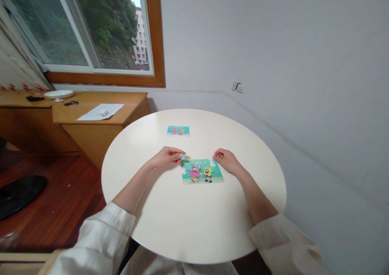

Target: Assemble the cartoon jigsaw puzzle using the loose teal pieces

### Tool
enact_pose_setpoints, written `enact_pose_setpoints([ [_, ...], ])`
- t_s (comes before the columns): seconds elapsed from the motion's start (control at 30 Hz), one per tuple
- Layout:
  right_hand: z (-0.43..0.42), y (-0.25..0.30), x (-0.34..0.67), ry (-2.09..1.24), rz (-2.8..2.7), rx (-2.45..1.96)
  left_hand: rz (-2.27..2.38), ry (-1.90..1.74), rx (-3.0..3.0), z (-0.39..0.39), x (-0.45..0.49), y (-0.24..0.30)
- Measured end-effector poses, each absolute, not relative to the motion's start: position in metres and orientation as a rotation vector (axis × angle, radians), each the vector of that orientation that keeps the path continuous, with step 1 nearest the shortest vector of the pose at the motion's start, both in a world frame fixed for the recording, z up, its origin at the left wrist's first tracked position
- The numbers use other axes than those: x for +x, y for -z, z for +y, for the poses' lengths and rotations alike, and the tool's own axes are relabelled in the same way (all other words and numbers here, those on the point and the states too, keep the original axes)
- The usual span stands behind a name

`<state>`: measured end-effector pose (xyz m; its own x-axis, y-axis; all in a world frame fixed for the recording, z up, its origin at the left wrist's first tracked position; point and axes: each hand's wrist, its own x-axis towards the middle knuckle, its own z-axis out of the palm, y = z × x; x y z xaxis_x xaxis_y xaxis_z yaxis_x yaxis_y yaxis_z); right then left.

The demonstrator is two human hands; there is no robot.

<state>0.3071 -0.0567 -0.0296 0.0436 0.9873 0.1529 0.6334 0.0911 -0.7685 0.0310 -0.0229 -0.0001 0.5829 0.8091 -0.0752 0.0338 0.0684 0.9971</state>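
A small cartoon jigsaw puzzle lies flat near the middle of a round cream table. My left hand pinches a small teal puzzle piece at the puzzle's upper left corner. At the upper right corner my right hand rests on the table with its fingers curled, fingertips touching the puzzle's edge; nothing shows in it. A small picture card with the same cartoon scene lies farther back on the table.
A wooden cabinet stands left of the table with a paper sheet, a white plate and small dark items. Above it is a window. White walls close the right side. A dark round object lies on the wooden floor.
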Motion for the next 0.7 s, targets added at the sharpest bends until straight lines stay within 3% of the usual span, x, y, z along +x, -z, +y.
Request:
enact_pose_setpoints([
  [0.37, -0.057, 0.03, 0.308, -0.613, -1.654, -1.604, 0.871, -0.956, 1.312, -0.012, 0.021, -0.001],
  [0.7, -0.057, 0.03, 0.307, -0.639, -1.669, -1.63, 0.811, -0.752, 1.457, -0.019, 0.023, -0.004],
])
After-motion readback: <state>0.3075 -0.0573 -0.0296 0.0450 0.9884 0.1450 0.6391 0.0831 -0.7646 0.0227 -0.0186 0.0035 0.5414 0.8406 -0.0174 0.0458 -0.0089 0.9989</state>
